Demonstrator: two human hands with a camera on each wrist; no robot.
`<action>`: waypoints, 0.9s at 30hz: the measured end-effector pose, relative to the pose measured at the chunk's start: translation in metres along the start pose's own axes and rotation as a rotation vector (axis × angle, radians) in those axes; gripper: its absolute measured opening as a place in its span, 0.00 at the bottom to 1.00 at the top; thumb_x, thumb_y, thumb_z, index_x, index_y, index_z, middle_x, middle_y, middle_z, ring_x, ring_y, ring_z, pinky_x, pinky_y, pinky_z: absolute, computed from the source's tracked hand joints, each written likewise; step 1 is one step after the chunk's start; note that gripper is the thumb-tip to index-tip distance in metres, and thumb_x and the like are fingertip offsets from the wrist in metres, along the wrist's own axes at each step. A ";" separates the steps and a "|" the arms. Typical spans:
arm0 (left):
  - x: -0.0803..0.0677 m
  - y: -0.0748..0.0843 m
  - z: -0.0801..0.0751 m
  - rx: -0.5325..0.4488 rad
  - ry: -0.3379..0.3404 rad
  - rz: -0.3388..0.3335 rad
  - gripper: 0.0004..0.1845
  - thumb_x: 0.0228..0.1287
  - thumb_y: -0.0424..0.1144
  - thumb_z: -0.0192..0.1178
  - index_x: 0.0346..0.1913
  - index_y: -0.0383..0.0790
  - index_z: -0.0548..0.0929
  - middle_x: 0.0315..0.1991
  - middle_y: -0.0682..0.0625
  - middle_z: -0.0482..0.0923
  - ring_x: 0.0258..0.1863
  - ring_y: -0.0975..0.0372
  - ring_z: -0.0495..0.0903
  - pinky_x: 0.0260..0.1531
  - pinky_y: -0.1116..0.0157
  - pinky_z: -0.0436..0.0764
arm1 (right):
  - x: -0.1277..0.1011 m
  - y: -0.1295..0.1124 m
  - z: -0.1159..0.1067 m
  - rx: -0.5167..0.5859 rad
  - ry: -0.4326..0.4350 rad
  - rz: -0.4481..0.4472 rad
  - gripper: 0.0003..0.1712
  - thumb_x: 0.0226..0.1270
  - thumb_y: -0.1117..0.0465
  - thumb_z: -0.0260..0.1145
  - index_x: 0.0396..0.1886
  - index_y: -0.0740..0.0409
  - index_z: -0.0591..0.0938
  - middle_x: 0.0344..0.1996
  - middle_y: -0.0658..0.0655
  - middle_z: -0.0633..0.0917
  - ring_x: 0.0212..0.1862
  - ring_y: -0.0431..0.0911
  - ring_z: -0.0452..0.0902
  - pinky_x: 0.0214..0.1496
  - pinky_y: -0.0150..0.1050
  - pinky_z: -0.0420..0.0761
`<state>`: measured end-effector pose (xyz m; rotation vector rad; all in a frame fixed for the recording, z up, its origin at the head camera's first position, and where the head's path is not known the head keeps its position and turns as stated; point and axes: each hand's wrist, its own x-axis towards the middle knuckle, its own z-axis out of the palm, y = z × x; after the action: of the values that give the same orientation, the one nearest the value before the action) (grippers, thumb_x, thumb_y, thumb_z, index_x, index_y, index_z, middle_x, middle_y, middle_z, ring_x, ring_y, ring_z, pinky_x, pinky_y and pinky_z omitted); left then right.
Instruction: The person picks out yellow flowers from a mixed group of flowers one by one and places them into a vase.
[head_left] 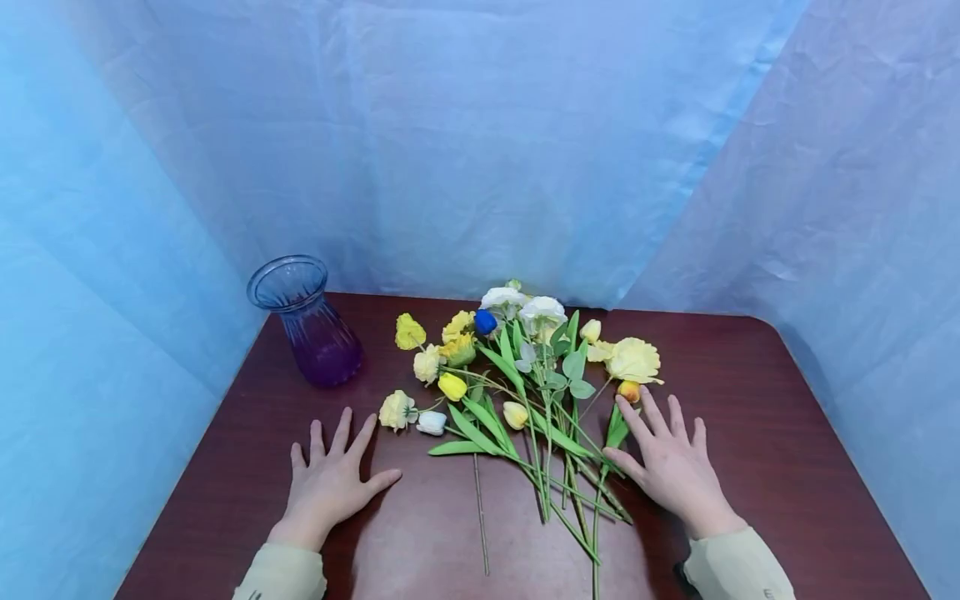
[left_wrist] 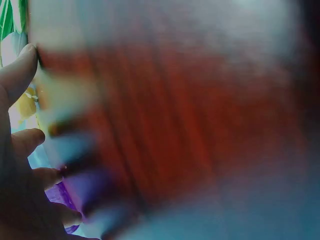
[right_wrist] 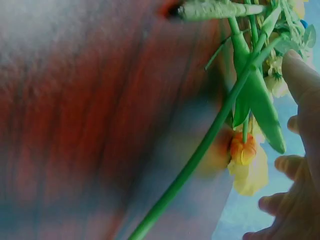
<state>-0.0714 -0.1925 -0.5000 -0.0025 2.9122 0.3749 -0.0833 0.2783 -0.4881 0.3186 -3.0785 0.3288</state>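
two hands flat on a dark desk, either side of a spread of artificial flowers

the left hand [head_left: 333, 475] lies palm down on the reddish-brown wooden desk [head_left: 750, 392], fingers straight and spread apart, holding nothing, just left of the flowers [head_left: 525, 375] and apart from them. the right hand [head_left: 671, 462] lies palm down too, fingers splayed and straight, its thumb touching the thin green stems [head_left: 570, 483] and its forefinger reaching beside a small orange bud [head_left: 629, 390]. the flowers lie loose in the middle of the desk, heads pointing away: ruffled yellow and cream blooms, smooth tulip-shaped buds, white rose-like heads, one blue bud [head_left: 485, 322], with long glossy leaves and wiry stems fanning toward the person. a ribbed, waisted purple glass vase [head_left: 307, 325] stands upright at the far left of the desk. pale sleeves cover both wrists. crinkled blue sheeting [head_left: 480, 142] hangs behind and at both sides.
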 end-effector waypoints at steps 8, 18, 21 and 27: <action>-0.002 -0.005 0.002 0.008 -0.012 -0.007 0.53 0.59 0.76 0.57 0.81 0.53 0.59 0.82 0.36 0.45 0.76 0.26 0.41 0.65 0.23 0.42 | 0.010 -0.035 0.009 -0.060 0.152 -0.209 0.40 0.66 0.41 0.71 0.72 0.53 0.74 0.70 0.65 0.72 0.75 0.70 0.57 0.68 0.73 0.60; 0.001 -0.006 0.004 0.023 -0.017 -0.003 0.53 0.59 0.77 0.57 0.81 0.53 0.59 0.82 0.37 0.46 0.76 0.27 0.42 0.65 0.23 0.43 | 0.025 -0.068 0.029 -0.083 0.203 -0.317 0.31 0.65 0.40 0.72 0.57 0.56 0.84 0.55 0.63 0.80 0.64 0.65 0.72 0.63 0.67 0.70; 0.002 -0.006 0.005 0.021 -0.021 -0.004 0.53 0.58 0.78 0.57 0.81 0.53 0.59 0.82 0.37 0.46 0.76 0.27 0.42 0.65 0.23 0.42 | 0.029 -0.073 0.035 -0.058 0.265 -0.326 0.23 0.62 0.44 0.76 0.45 0.58 0.86 0.47 0.61 0.79 0.55 0.63 0.75 0.56 0.61 0.74; 0.002 -0.006 0.007 0.015 -0.018 -0.006 0.53 0.58 0.77 0.57 0.81 0.53 0.59 0.82 0.36 0.46 0.76 0.26 0.41 0.65 0.23 0.42 | 0.034 -0.087 0.039 0.038 0.345 -0.193 0.13 0.56 0.56 0.80 0.30 0.59 0.85 0.37 0.58 0.73 0.40 0.58 0.68 0.39 0.51 0.70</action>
<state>-0.0720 -0.1964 -0.5085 -0.0054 2.8962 0.3505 -0.0985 0.1799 -0.5066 0.4980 -2.6815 0.3887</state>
